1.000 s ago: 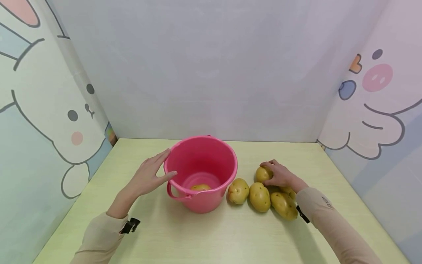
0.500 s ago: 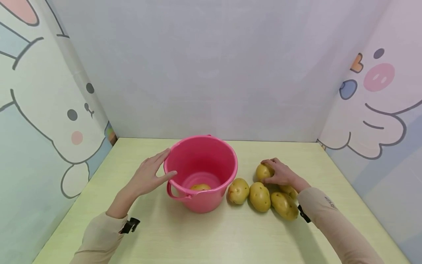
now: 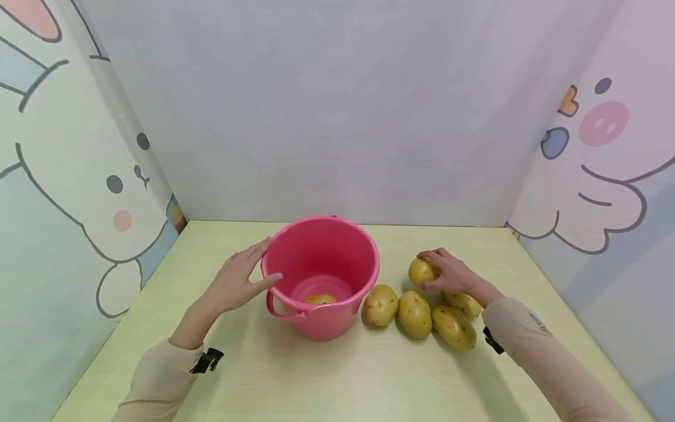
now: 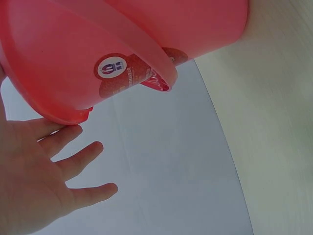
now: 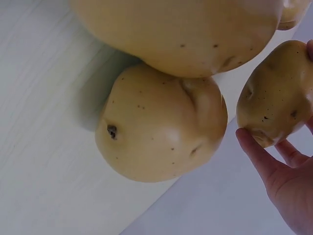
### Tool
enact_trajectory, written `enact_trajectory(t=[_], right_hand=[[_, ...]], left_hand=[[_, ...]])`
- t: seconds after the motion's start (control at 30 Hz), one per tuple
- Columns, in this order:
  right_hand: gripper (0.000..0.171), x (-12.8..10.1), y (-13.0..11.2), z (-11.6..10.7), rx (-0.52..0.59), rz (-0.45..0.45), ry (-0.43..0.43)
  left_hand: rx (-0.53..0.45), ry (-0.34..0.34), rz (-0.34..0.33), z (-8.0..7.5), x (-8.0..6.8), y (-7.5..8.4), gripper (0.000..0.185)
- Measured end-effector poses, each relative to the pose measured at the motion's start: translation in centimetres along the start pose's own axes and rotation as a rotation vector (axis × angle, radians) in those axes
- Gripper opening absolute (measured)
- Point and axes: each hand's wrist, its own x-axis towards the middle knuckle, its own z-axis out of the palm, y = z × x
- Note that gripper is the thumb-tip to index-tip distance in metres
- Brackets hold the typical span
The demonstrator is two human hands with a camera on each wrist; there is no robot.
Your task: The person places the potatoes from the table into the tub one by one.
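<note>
A pink bucket (image 3: 329, 325) stands upright left of several yellow potatoes. My left hand (image 3: 239, 281) rests at its left rim, fingers straight and spread. The thumb reaches over the rim; in the left wrist view the fingertips (image 4: 73, 131) touch the rim's edge. My right hand (image 3: 450, 275) holds a potato (image 3: 422, 271) between thumb and fingers, over the back of the group. The right wrist view shows this held potato (image 5: 274, 93) apart from a nearer potato (image 5: 161, 127). Inside the bucket lies another potato (image 3: 320, 299), partly hidden by the near wall.
Between bucket and right arm lie a potato (image 3: 381, 305) close to the bucket, a second potato (image 3: 415, 315) and a third potato (image 3: 454, 328). Another potato (image 3: 464, 303) sits partly under the right wrist. Pale walls (image 3: 337, 117) enclose the light wooden table (image 3: 337, 387).
My right hand has lifted slightly with the potato in its fingers, uncovering more of the potato under the wrist. The left hand and the bucket have stayed in place.
</note>
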Motion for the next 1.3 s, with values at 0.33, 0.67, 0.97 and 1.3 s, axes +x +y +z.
enact_trajectory(t=[0.33, 0.67, 0.97, 1.3], right_hand=[[0.068, -0.6, -1.1, -1.0, -0.018, -0.059, 0.004], [0.067, -1.2, -2.4, -2.0, -0.023, -0.123, 0.006], [0.064, -1.7, -4.0, -3.0, -0.046, -0.185, 0.012], [0.062, -2.1, -5.8, -3.9, -0.065, -0.258, 0.0]], left_hand=[[0.004, -0.003, -0.017, 0.1, 0.0, 0.0, 0.078], [0.002, -0.005, -0.013, 0.1, 0.0, 0.0, 0.078], [-0.002, -0.008, -0.021, 0.0, 0.0, 0.0, 0.078], [0.001, -0.004, -0.015, 0.0, 0.0, 0.0, 0.078]])
